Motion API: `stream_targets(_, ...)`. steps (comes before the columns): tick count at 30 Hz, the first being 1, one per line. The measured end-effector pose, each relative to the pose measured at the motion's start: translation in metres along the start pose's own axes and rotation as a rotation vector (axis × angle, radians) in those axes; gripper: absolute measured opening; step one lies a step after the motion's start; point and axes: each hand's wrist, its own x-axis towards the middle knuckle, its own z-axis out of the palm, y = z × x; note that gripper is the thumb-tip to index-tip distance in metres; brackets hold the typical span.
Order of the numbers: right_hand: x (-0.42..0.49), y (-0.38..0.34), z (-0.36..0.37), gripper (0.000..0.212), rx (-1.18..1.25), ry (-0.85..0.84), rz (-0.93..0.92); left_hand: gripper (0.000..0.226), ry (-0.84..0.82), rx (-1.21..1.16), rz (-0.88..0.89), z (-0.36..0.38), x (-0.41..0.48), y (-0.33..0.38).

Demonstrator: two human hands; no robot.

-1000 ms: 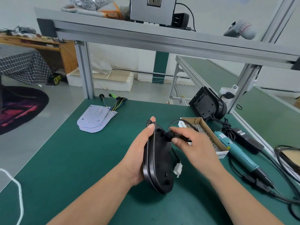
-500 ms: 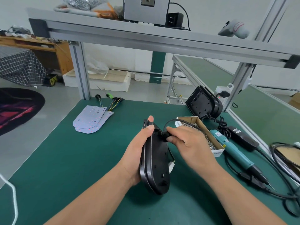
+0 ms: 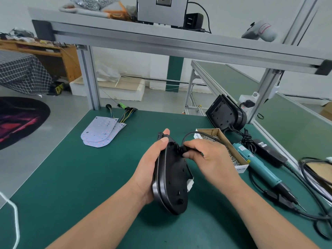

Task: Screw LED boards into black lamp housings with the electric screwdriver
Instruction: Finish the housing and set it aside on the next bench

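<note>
Hardly anything has moved since a moment ago: both hands hold the same grip and the black lamp housing (image 3: pixel 172 180) stands in the same spot. It is up on its edge over the green table (image 3: pixel 71 177). Its low end may rest on the table, but that is hard to tell. The left hand (image 3: pixel 150 169) wraps round the housing's left side, with the thumb on its top edge. The right hand (image 3: pixel 210 159) is at the housing's upper right and pinches a black cable (image 3: pixel 186 137) where it goes into the housing. A white plug (image 3: pixel 190 184) hangs against the housing's right side. Just right of the housing, behind the right hand, is a cardboard box of screws (image 3: pixel 231 155). Farther right of the housing, next to the box, lies the electric screwdriver (image 3: pixel 258 166), blue-green, with its tip pointing toward the person. Well to the left of the housing and farther back lie the LED boards (image 3: pixel 100 130) in a flat pile, with colored wires at their far end. Behind the housing and to its right, a second housing (image 3: pixel 224 114) leans upright by a metal post.
</note>
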Motion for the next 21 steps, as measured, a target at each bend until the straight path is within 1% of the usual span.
stream_targets(6,0.0014,0.0029,0.0004,0.013,0.114,-0.033,0.117,0.027,0.016,-0.016,-0.008,0.0023,0.0006,-0.0005)
stream_targets(11,-0.0031,0.0044,0.0031,0.016,0.213,0.009,0.162,0.030,-0.008,-0.039,0.010,-0.0002,0.0006,-0.0014)
stream_targets(15,-0.0061,0.0023,0.0046,0.018,0.182,0.063,0.121,0.034,-0.011,-0.044,0.012,0.0005,0.0011,-0.0017)
stream_targets(17,-0.0062,-0.0012,0.0051,0.019,0.137,0.082,0.089,0.033,-0.024,-0.029,0.012,0.0001,0.0021,-0.0019)
stream_targets(19,-0.0040,-0.0031,0.0040,0.016,0.076,0.074,0.061,0.029,-0.045,-0.015,0.000,0.0011,0.0018,-0.0017)
stream_targets(21,-0.0010,-0.0054,0.0028,0.013,-0.012,0.058,0.026,0.031,-0.056,-0.020,-0.011,0.0012,0.0019,-0.0021)
